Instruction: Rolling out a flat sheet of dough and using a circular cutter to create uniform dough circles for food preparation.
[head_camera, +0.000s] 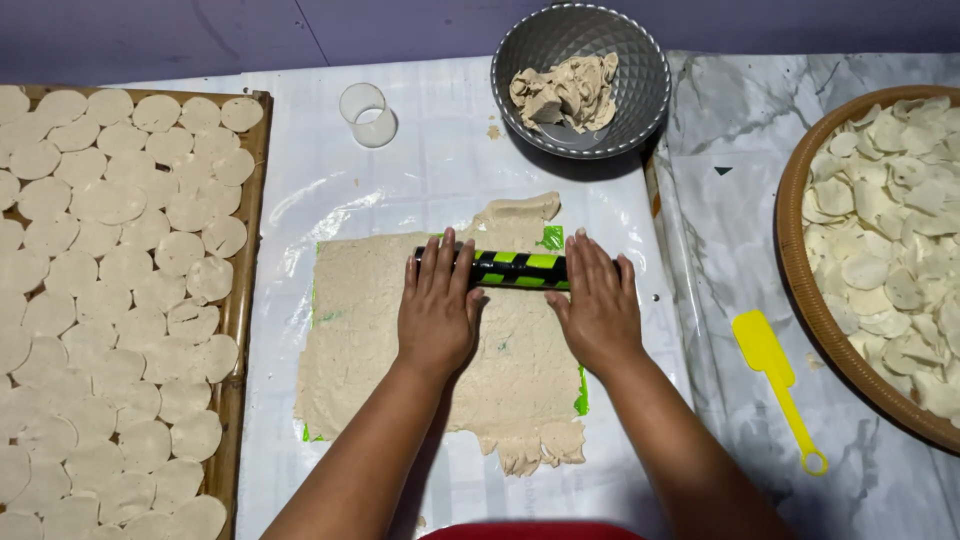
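**On the dough sheet: both hands flat on the roller**

On the dough sheet (440, 350), which lies spread over a green mat (552, 237) at the centre of the white table cover (300, 200), a black roller with green stripes (515, 268) rests crosswise near the sheet's far edge.

The left hand (437, 305) lies palm down on the roller's left end, fingers extended and slightly spread, not curled around it. The right hand (598, 300) lies palm down on the roller's right end in the same manner, fingers straight and close together. Neither hand pinches or encloses the roller; both press on it from above.

Positions relative to the dough sheet:

- Beyond it, to the right: a grey bowl (580, 30) containing a lump of dough (568, 92).
- Beyond it, to the left: a clear round cutter (367, 114), lying apart from the sheet.
- To its left: a woven tray (238, 320) covered with flat dough discs (110, 300), packed edge to edge.
- To its right: a yellow scraper (772, 372) on the marbled surface, well apart from the sheet.
- Further right: a round basket (800, 290) filled with curled pale chips (890, 240).
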